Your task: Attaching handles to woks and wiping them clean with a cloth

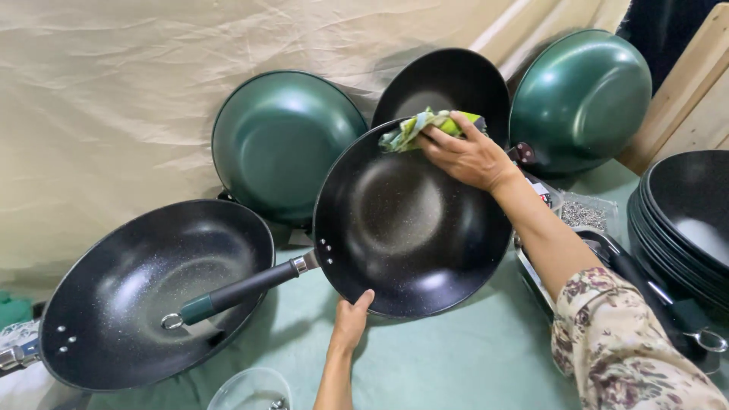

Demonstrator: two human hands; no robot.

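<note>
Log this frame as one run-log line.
left hand: grips lower rim of tilted black wok | right hand: presses green cloth on upper rim | nearby: green woks, stacked black woks

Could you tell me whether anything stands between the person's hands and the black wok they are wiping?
Nothing visible does. The left hand grips the wok at its lower rim, and the right hand presses a green cloth against its upper rim.
</note>
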